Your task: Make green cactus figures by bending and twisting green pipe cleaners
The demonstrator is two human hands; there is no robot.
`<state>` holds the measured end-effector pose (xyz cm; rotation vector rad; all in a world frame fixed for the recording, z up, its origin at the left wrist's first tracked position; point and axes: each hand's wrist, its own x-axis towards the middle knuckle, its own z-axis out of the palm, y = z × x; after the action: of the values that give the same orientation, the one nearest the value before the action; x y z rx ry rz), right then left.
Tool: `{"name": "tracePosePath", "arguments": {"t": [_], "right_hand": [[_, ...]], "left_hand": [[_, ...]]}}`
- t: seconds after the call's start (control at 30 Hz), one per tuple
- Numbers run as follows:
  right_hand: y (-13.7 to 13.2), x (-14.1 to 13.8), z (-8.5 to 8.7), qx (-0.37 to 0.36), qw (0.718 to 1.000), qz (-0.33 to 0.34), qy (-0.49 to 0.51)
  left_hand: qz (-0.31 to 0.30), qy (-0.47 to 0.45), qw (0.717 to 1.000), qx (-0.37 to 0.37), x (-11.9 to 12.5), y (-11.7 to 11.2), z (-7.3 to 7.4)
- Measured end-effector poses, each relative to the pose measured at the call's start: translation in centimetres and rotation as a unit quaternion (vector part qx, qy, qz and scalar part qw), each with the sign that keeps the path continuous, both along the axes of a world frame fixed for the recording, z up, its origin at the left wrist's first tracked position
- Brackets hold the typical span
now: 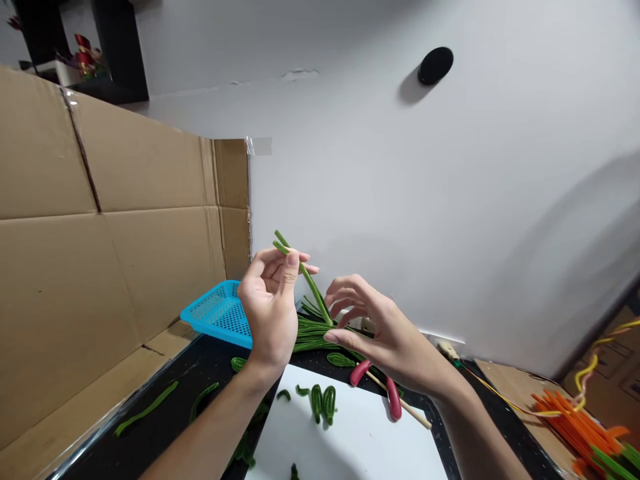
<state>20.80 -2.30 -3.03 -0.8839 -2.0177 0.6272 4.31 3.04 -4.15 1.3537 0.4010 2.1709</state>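
Between the thumb and fingers of my left hand [273, 293] is a green pipe cleaner [313, 287], with two ends sticking up past the fingertips and the length slanting down to the right. My right hand [367, 323] is beside its lower part, fingers curved and apart; I see nothing held in it. Behind the hands lies a bundle of green pipe cleaners [313, 333]. Below them, short bent green loops [323, 404] and small curled pieces rest on a white board [350, 447]. A red-handled tool [394, 399] lies across a thin wooden stick [415, 415], its head hidden.
A blue perforated basket [220, 310] stands at the left, by a cardboard wall [150, 167]. Loose green pieces [147, 408] lie on the black table [135, 453]. Orange pipe cleaners [580, 420] and a yellow cord [590, 367] are at the right. A white wall [400, 200] rises behind.
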Motion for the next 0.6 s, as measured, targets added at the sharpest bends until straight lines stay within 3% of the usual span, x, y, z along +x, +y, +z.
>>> {"name": "tracePosePath", "arguments": {"t": [0.27,0.6], "right_hand": [[0.3,-0.2,-0.2,-0.020,0.998,-0.036,-0.039],[1.9,1.0,-0.8,-0.071,0.982,0.022,0.176]], "left_hand": [[-0.033,-0.042,0.998,-0.031,-0.1,0.0,-0.1],[-0.081,-0.057,0.992,-0.075,-0.6,0.1,0.2]]}}
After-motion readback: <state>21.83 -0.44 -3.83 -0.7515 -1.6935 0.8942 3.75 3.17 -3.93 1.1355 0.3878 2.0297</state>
